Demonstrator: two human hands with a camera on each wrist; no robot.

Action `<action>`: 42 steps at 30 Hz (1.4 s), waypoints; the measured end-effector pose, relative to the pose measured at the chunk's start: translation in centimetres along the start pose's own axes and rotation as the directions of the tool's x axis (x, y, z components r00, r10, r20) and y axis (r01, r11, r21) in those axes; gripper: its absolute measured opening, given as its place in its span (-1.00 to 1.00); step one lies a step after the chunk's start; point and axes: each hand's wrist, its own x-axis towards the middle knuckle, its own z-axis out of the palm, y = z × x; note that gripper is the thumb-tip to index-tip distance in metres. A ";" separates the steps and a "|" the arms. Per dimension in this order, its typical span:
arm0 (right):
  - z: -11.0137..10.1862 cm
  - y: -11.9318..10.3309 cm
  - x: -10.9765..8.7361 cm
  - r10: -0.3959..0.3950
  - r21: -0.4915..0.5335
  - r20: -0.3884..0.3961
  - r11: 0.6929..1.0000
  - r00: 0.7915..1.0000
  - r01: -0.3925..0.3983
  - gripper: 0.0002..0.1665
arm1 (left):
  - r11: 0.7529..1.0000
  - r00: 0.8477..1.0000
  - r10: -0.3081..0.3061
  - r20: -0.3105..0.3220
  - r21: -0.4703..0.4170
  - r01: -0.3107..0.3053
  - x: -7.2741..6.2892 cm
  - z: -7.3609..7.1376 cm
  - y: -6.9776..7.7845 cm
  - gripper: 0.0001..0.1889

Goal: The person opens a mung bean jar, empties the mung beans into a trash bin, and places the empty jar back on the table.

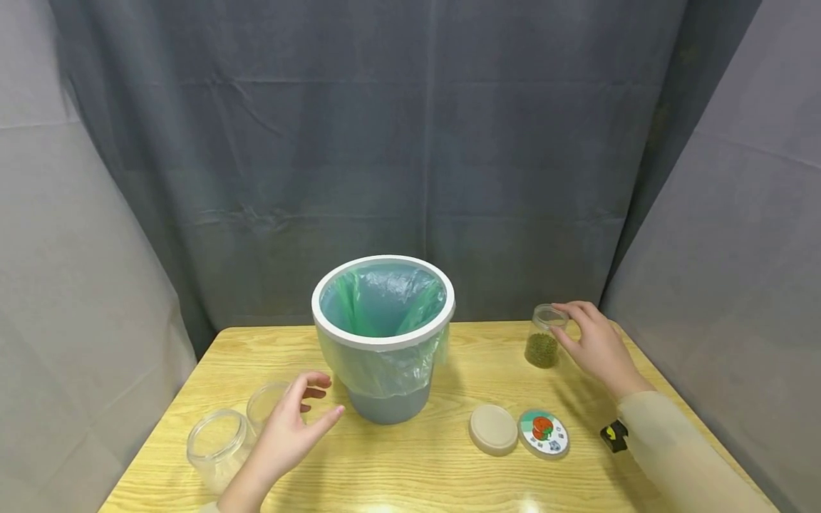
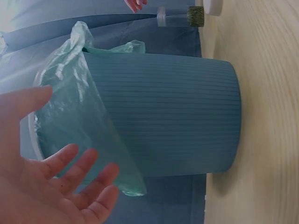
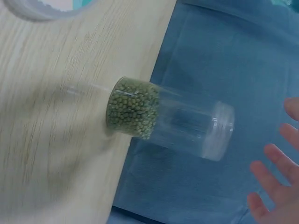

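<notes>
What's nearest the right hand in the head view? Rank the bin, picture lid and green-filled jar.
1. Green-filled jar, just left of the right hand.
2. Picture lid, right of the beige lid.
3. Bin, leftmost of the three.

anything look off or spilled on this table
Only the bin liner looks askew: its overhang slants down the bin, hanging much longer on one side than the other. No spill shows on the table, and the bean jar stands upright.
</notes>
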 end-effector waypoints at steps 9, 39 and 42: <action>1.4 0.5 1.6 0.122 0.008 0.161 0.992 0.979 -0.125 -0.33 | 1.000 0.999 -0.024 0.029 0.014 0.024 -0.1 1.0 -1.1 -0.44; 5.3 4.0 3.8 0.299 0.025 0.394 0.942 0.869 -0.335 0.25 | 0.999 0.995 -0.042 0.090 -0.001 0.043 -0.1 2.3 -2.9 -0.24; 5.6 4.1 3.6 0.301 0.037 0.392 0.939 0.869 -0.342 0.26 | 0.998 0.995 -0.058 0.085 0.002 0.058 0.0 2.2 -3.1 -0.23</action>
